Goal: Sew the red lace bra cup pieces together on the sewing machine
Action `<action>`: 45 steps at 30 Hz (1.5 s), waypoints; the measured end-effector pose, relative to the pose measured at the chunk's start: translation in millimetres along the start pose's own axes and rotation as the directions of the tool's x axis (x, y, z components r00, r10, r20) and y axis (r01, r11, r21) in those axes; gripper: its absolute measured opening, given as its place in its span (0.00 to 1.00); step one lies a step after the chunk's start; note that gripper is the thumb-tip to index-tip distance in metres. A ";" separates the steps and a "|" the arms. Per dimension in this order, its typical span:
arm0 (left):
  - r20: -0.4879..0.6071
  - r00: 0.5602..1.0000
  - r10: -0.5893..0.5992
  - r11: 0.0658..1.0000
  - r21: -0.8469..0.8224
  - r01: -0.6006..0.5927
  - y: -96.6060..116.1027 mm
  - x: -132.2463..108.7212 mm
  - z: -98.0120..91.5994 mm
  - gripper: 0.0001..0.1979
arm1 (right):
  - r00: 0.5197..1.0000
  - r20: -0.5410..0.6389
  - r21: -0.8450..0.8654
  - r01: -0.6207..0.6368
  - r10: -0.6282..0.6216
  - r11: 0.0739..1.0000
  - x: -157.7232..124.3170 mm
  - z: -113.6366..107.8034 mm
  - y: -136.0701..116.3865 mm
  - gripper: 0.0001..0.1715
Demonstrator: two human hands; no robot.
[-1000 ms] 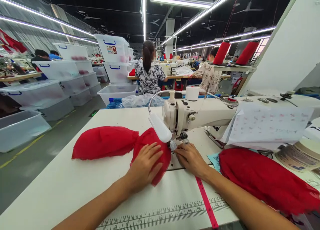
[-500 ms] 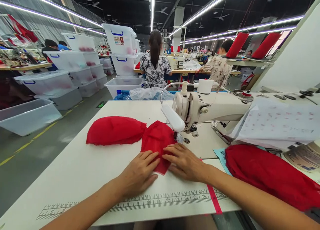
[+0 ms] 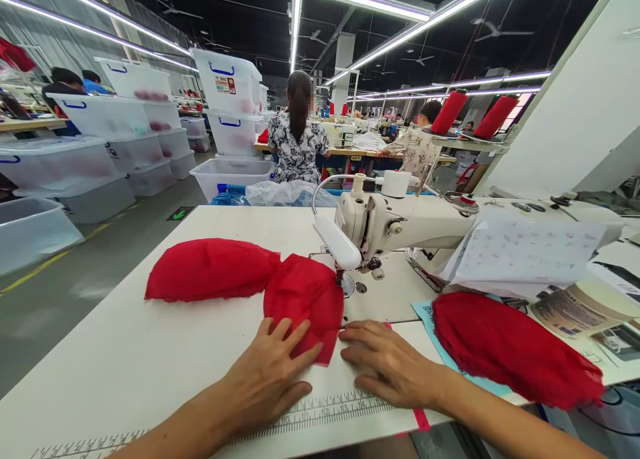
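Note:
A piece of red fabric (image 3: 305, 292) lies on the white sewing table, its right edge at the needle area of the sewing machine (image 3: 395, 219). My left hand (image 3: 273, 366) rests on the fabric's lower left part, fingers spread and flat. Just right of the fabric's lower corner, my right hand (image 3: 387, 362) lies on the tabletop with its fingers stretched out, holding nothing. Another red fabric piece (image 3: 210, 269) joins or touches the first on its left; which of these I cannot tell. To the right, a bundle of red fabric (image 3: 510, 346) lies partly over a light blue sheet (image 3: 425, 316).
A ruler scale (image 3: 320, 412) runs along the table's front edge. Scissors (image 3: 425, 274) lie beside the machine, near white papers (image 3: 530, 246) and a tape roll (image 3: 575, 309). Red thread cones (image 3: 450, 112) stand behind. A co-worker (image 3: 299, 132) sits ahead; plastic boxes (image 3: 227, 86) are stacked left.
My right hand has slid off the red fabric to the right and toward me. My left hand stays on it, with fingers more spread. The camera view has shifted.

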State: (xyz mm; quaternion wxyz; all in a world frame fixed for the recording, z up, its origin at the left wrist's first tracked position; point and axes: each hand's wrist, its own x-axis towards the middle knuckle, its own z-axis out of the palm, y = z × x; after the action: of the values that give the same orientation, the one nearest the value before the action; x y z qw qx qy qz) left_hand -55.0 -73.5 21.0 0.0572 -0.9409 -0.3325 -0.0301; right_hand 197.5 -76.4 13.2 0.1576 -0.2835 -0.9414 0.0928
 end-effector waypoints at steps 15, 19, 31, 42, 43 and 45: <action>-0.045 0.998 0.034 0.999 0.010 -0.034 4.6 -3.3 2.9 0.23 | 0.983 -0.181 -0.054 0.022 -0.031 0.998 12.5 13.8 -1.9 0.12; -0.051 0.998 0.042 0.999 0.026 -0.041 4.8 -3.8 2.8 0.22 | 0.978 -0.206 -0.064 0.008 -0.021 0.998 12.7 18.0 1.4 0.13; -0.028 1.000 0.010 0.999 -0.040 -0.011 11.9 -10.4 -2.3 0.19 | 0.976 -0.200 -0.064 0.076 -0.087 0.995 17.2 14.4 -6.6 0.13; -0.301 0.951 0.073 0.985 -0.126 -0.116 6.5 6.9 9.0 0.08 | 0.986 -0.167 0.003 0.030 -0.030 1.000 17.1 16.9 -10.5 0.11; -0.309 0.947 0.086 0.979 -0.151 -0.138 5.1 10.8 9.4 0.07 | 0.986 -0.166 0.008 0.026 -0.024 1.000 16.7 17.1 -10.5 0.11; -0.312 0.945 0.096 0.966 -0.198 -0.164 2.8 17.4 10.3 0.08 | 0.986 -0.165 0.024 0.018 -0.014 1.000 16.1 17.3 -10.2 0.11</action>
State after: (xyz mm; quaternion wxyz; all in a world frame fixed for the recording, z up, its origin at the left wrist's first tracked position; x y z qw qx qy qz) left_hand -39.5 -63.5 12.2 0.0038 -0.9458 -0.2513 -0.2055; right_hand 173.6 -77.1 3.7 0.2391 -0.2805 -0.9262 0.0799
